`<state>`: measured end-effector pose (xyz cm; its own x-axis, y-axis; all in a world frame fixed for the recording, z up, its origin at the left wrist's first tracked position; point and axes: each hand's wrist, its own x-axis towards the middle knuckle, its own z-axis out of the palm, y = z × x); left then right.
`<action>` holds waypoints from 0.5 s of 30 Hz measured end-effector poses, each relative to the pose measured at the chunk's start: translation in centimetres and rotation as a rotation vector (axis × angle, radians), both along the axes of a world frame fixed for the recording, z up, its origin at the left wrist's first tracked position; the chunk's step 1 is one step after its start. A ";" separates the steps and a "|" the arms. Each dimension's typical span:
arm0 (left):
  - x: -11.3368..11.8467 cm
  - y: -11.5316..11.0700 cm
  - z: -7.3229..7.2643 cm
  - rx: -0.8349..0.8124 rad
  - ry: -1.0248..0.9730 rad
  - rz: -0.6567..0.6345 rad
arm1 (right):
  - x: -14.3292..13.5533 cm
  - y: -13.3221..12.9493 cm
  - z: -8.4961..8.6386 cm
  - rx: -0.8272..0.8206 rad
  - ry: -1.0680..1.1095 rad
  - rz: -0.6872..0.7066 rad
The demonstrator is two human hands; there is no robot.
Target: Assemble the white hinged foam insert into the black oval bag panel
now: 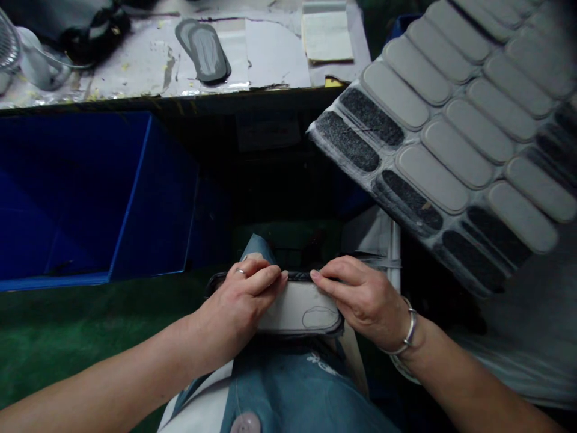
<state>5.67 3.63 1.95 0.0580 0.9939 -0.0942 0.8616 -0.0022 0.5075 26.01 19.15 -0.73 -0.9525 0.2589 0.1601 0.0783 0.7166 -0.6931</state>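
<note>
A pale, round-cornered pad (297, 310) with a dark edge lies on my lap, over the blue-green apron (293, 382). My left hand (246, 294) is closed in a pinch on the pad's far dark edge, left of its middle. Farther right along that same edge, my right hand (360, 294) pinches it with thumb and forefinger. A short stretch of black edging shows between the two hands. A thin looped line is visible on the pad's pale face near my right hand.
Many pale oval pads lie in rows on a dark, film-covered sheet (390, 157) at the right. Blue bins (169, 198) stand at the left. A worktable (148, 66) at the back holds grey insole-shaped pieces (207, 54), a paper pad (327, 35) and a fan (36, 60).
</note>
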 end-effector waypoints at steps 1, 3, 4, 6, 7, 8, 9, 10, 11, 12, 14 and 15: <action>0.1 0.2 0.2 -0.021 0.034 -0.039 | 0.1 -0.1 -0.1 -0.036 -0.013 -0.042; 0.1 0.5 0.4 -0.055 0.071 -0.077 | 0.4 -0.3 -0.5 -0.160 -0.035 -0.170; 0.1 0.7 0.5 -0.073 0.089 -0.081 | 0.6 -0.4 -0.7 -0.233 -0.045 -0.242; 0.2 0.9 0.5 -0.098 0.121 -0.100 | 1.1 -0.6 -0.9 -0.356 -0.078 -0.340; 0.2 1.1 0.5 -0.100 0.135 -0.106 | 1.3 -0.6 -0.9 -0.391 -0.093 -0.362; 0.2 1.1 0.4 -0.097 0.146 -0.108 | 1.5 -0.7 -0.9 -0.403 -0.102 -0.367; 0.3 1.2 0.4 -0.091 0.153 -0.111 | 1.7 -0.7 -0.8 -0.395 -0.102 -0.363; 0.3 1.2 0.4 -0.087 0.158 -0.112 | 1.7 -0.7 -0.7 -0.375 -0.094 -0.356; 0.3 1.2 0.3 -0.086 0.162 -0.111 | 1.7 -0.6 -0.6 -0.351 -0.080 -0.351; 0.3 1.2 0.3 -0.085 0.164 -0.109 | 1.6 -0.6 -0.5 -0.330 -0.068 -0.346; 0.2 1.0 0.2 -0.081 0.164 -0.109 | 1.4 -0.4 -0.3 -0.308 -0.050 -0.333; 0.2 0.9 0.1 -0.075 0.163 -0.110 | 1.4 -0.4 -0.3 -0.303 -0.042 -0.324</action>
